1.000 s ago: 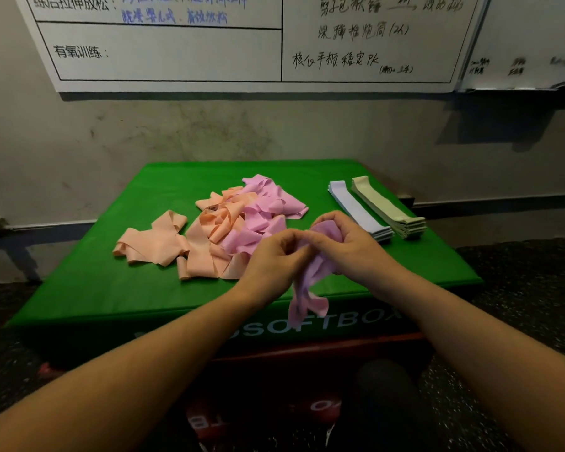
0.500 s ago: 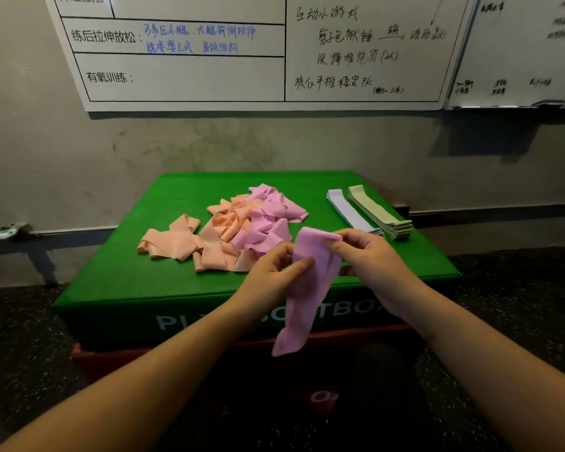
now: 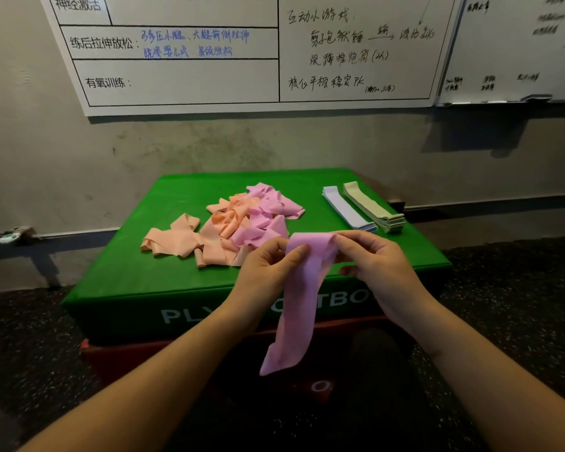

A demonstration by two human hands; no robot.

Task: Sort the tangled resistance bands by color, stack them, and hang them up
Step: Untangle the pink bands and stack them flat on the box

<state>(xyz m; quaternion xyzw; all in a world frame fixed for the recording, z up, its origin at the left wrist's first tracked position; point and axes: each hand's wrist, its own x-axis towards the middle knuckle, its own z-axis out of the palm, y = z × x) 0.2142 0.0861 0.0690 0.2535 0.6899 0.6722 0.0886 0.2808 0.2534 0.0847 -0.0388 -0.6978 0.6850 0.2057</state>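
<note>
At the left of the green box top (image 3: 118,275), loose peach bands (image 3: 177,238) lay spread and merged rightward into a tangled heap of peach and pink bands (image 3: 258,216), apparently the portion not yet sorted. Just in front of this heap, the left hand (image 3: 265,272) pinched 1 upper corner of a single pink band (image 3: 304,288) between thumb and curled fingers, and the right hand (image 3: 372,265) pinched the opposite corner in the same manner; neither hand was released. The band was thus held spread across its width, its length hanging free over the front edge of the box, a grip that probably served to let it untwist and flatten before stacking. No pink stack was visible, so this band may be the first of its colour. Further right, near the box's right edge, 2 finished stacks lay side by side: a white stack (image 3: 346,208) and a pale green stack (image 3: 372,205), presumably placed apart from the heap to keep sorted bands separate. The box was padded, with partly hidden lettering on its front face, and rested on a red base (image 3: 111,357) over dark speckled flooring (image 3: 519,305). Behind stood a stained wall bearing a whiteboard (image 3: 190,76) with handwritten notes, and a second board (image 3: 519,53) at far right. No hanging point was visible.
</note>
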